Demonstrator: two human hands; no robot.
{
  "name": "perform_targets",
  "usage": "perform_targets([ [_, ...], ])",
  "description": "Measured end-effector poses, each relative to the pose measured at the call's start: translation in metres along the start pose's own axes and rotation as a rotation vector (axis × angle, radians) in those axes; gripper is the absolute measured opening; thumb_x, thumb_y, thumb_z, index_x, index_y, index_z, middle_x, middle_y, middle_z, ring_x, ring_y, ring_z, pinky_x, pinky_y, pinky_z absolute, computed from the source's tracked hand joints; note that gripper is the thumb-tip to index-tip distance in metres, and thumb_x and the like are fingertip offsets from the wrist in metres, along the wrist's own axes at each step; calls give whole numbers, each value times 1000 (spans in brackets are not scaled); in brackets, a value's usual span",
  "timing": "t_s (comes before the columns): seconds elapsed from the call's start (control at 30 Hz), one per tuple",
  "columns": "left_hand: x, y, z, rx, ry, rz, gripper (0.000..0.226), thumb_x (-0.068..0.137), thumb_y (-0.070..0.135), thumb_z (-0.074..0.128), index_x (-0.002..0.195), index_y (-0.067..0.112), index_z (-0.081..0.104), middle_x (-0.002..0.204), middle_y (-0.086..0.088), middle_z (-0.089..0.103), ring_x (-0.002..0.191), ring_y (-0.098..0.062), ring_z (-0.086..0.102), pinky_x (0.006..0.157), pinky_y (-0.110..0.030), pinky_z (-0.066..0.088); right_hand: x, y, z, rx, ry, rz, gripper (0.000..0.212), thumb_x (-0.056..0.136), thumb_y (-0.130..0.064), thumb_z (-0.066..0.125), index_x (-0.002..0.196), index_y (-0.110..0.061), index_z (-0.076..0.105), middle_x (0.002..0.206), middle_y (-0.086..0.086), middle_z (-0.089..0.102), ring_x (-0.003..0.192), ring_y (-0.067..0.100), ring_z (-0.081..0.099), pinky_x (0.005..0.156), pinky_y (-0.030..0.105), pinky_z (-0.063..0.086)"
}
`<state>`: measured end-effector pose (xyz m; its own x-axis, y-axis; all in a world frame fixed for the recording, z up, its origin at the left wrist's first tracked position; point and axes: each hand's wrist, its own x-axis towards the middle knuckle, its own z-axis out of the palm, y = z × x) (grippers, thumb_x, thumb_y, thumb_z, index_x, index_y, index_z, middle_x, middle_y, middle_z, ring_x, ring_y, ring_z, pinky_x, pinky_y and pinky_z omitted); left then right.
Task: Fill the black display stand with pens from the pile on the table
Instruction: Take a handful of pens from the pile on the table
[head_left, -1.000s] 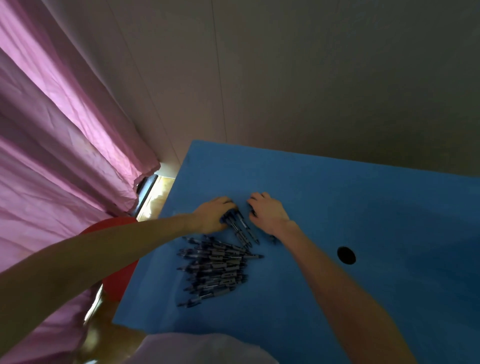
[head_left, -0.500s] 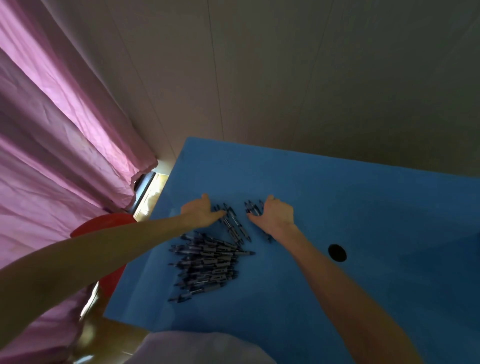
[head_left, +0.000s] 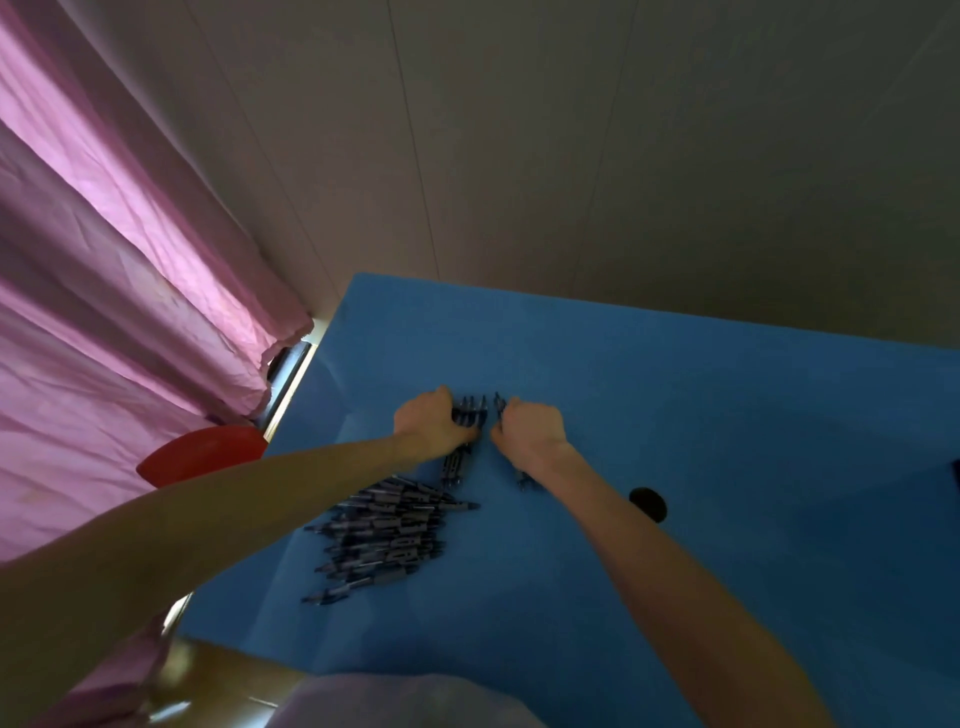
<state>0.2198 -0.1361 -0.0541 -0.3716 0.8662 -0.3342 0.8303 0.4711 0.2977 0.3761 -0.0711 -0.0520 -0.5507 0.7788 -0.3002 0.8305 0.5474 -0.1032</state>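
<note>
Pale wall panels rise behind a blue table (head_left: 675, 415), with a pink curtain (head_left: 104, 286) at the left and a red stool (head_left: 202, 457) beneath it; a round hole (head_left: 648, 503) sits in the tabletop to the right. Near the left edge lies the pile (head_left: 384, 535) of dark pens, most with their long axes running left to right, tips mixed either way. Just beyond the pile, the left hand (head_left: 428, 423) curls its fingers round a small bunch (head_left: 470, 410) of pens; the right hand (head_left: 532, 428) curls round a few more (head_left: 500, 405); both bunches lie long axis away from the person, ends poking out past the knuckles toward the wall. This looks like the gathering step: squaring up handfuls before loading. A dark sliver at the far right edge (head_left: 956, 470) may be the stand; I cannot tell. Next, the bunches likely need lifting, turning upright and carrying right, with a firm grip so none slip out.
</note>
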Motion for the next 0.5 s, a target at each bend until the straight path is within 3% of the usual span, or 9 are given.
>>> perform_targets([
  [0.1, -1, 15, 5, 77, -24, 32, 39, 79, 48, 70, 95, 18, 51, 92, -3, 62, 82, -23, 61, 62, -34, 47, -5, 9, -1, -54, 0, -14, 24, 104, -29, 43, 102, -9, 57, 89, 2, 61, 72, 19, 56, 60, 29, 41],
  [0.2, -2, 29, 12, 164, -41, 74, 31, 87, 42, 62, 99, 16, 51, 97, -6, 63, 82, -25, 60, 63, -34, 44, -9, 13, 2, -60, -4, -15, 26, 105, -31, 44, 108, -9, 57, 99, 4, 67, 72, 17, 53, 55, 27, 37],
  [0.33, 0, 34, 10, 243, -54, 122, 31, 97, 34, 54, 112, 7, 50, 105, -14, 63, 91, -33, 62, 66, -37, 41, -17, 21, 8, 142, 55, 18, 23, 102, -31, 44, 101, -9, 51, 89, 4, 64, 72, 22, 58, 50, 31, 32],
  [0.5, -2, 32, 4, 183, -127, 109, 24, 105, 27, 44, 116, 5, 41, 94, -15, 60, 73, -27, 51, 63, -38, 40, -31, 47, 7, 620, 52, 89, 24, 103, -33, 43, 96, -10, 47, 72, 2, 55, 59, 19, 51, 47, 32, 33],
])
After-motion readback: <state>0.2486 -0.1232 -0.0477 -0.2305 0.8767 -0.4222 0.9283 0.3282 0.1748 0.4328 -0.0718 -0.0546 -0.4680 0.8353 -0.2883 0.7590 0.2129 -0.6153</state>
